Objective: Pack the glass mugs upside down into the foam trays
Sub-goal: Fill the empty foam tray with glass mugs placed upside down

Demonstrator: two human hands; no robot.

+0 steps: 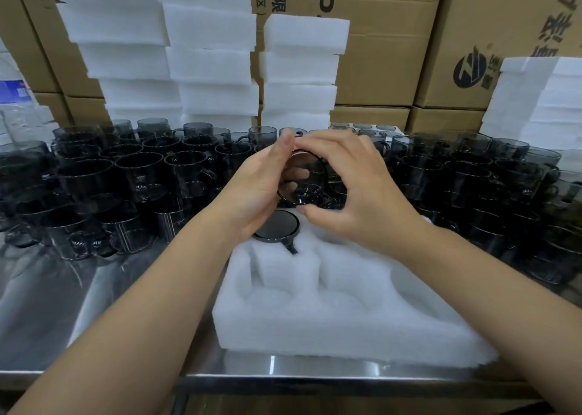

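Mug (300,178) x1 held, x1 in tray (315,320)

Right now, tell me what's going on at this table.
A person holds a dark glass mug between left hand and right hand, above a white foam tray on the steel table. A packed mug already sits upside down in the tray's far-left pocket; the other visible pockets hold nothing. Many more mugs wait behind, before stacked foam trays.
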